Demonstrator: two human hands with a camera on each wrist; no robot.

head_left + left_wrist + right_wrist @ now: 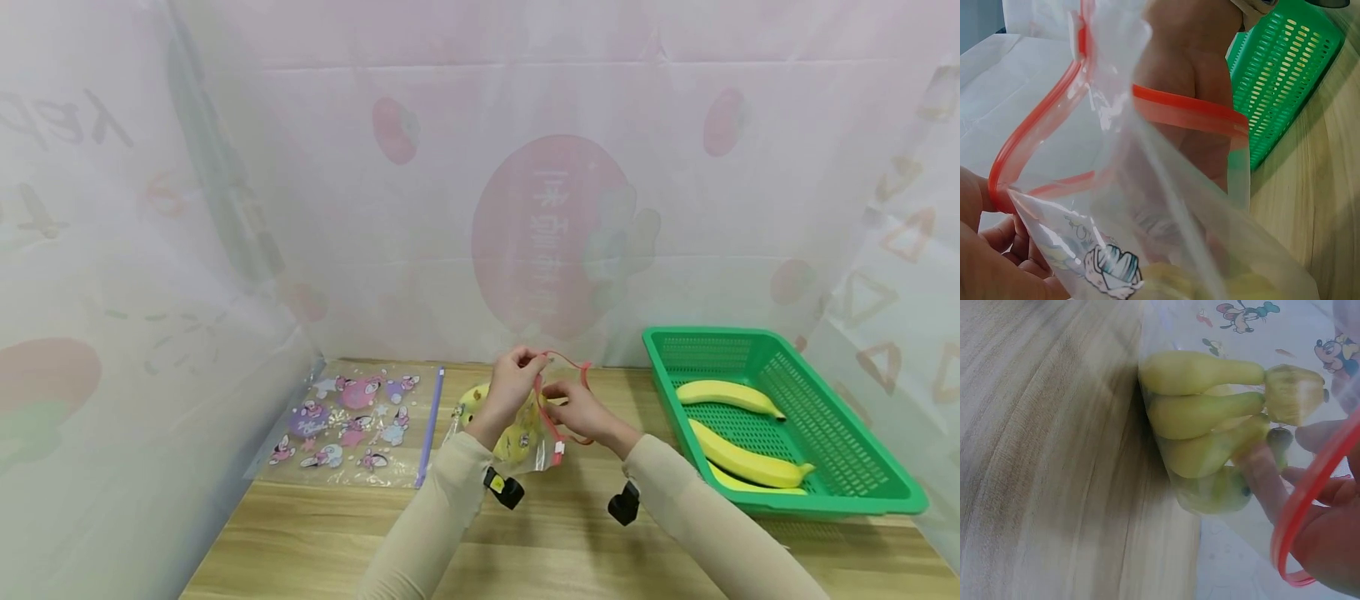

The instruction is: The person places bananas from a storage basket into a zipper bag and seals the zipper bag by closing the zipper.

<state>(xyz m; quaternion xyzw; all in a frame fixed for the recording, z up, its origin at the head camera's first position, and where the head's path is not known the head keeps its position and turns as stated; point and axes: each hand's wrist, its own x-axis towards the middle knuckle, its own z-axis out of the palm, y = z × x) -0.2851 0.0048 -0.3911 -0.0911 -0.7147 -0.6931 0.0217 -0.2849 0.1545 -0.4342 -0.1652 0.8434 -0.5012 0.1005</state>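
A clear zip bag (1110, 219) with a red rim and cartoon prints lies on the wooden table, its mouth spread apart. My left hand (512, 390) pinches the rim at the far left side of the mouth. Through the mouth reaches my right hand (583, 412), its fingers inside the bag. Several yellow bananas (1191, 419) lie side by side in the bag, stems toward the mouth. In the right wrist view, one fairly straight finger (1263, 478) touches a banana near its stem, while the thumb stands apart from it.
A green plastic basket (862, 505) with several bananas (742, 454) stands on the right. On the left, a flat clear bag (352, 425) with a purple zip edge (431, 425) and pink prints lies on the table (525, 542). Pale printed curtains (427, 250) enclose the back and sides.
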